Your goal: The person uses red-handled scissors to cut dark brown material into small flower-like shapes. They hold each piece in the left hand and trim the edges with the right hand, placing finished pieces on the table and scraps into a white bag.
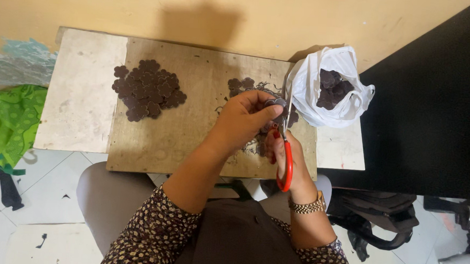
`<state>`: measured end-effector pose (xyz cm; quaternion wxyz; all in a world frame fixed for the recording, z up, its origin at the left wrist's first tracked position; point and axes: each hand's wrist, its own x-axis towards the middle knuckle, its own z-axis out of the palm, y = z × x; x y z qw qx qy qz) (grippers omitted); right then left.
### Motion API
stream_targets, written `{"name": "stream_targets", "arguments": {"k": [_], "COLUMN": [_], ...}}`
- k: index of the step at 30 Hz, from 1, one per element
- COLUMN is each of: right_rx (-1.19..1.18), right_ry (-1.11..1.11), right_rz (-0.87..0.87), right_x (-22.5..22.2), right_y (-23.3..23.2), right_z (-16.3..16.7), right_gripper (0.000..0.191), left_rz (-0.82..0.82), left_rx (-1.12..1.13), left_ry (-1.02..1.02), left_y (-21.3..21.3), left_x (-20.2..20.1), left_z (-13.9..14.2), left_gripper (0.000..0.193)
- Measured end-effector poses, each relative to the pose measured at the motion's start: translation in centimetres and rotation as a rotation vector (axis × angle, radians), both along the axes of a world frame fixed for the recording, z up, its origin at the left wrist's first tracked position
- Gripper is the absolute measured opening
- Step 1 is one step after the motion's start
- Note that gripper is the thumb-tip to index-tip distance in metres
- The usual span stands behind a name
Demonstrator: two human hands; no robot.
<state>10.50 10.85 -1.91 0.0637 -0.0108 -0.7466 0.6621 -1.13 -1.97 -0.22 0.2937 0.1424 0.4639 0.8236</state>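
Observation:
My left hand (245,118) pinches a small dark brown flower-shaped piece (276,102) above the wooden board (192,130). My right hand (289,161) grips red-handled scissors (285,167), whose blades point up against that piece. A heap of the same dark flower-shaped pieces (148,89) lies on the board's left part. A smaller scatter of pieces and trimmings (246,85) lies just beyond my left hand.
A white plastic bag (312,93) holding more dark pieces stands at the board's right end. The board rests on a low pale table (78,97) against a yellow wall. A green cloth (10,120) lies on the tiled floor at left. Black furniture stands at right.

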Motion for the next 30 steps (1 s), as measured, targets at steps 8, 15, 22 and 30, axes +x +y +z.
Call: {"name": "stream_targets", "arguments": {"k": [8, 15, 22, 30], "right_rx": [0.09, 0.097, 0.147, 0.122], "right_ry": [-0.013, -0.035, -0.023, -0.042], "right_rz": [0.032, -0.006, 0.014, 0.018], "right_x": [0.2, 0.2, 0.5, 0.6], "right_y": [0.3, 0.2, 0.6, 0.5], "right_z": [0.7, 0.5, 0.5, 0.3], "right_gripper": [0.065, 0.066, 0.064, 0.063], "left_rz": [0.014, 0.034, -0.014, -0.001], "left_rx": [-0.053, -0.115, -0.058, -0.113], "left_ry": [0.085, 0.172, 0.078, 0.135], "left_y": [-0.8, -1.0, -0.9, -1.0], "left_x": [-0.1, -0.3, -0.5, -0.6], "left_z": [0.6, 0.6, 0.6, 0.7], "left_gripper": [0.013, 0.012, 0.012, 0.011]}}
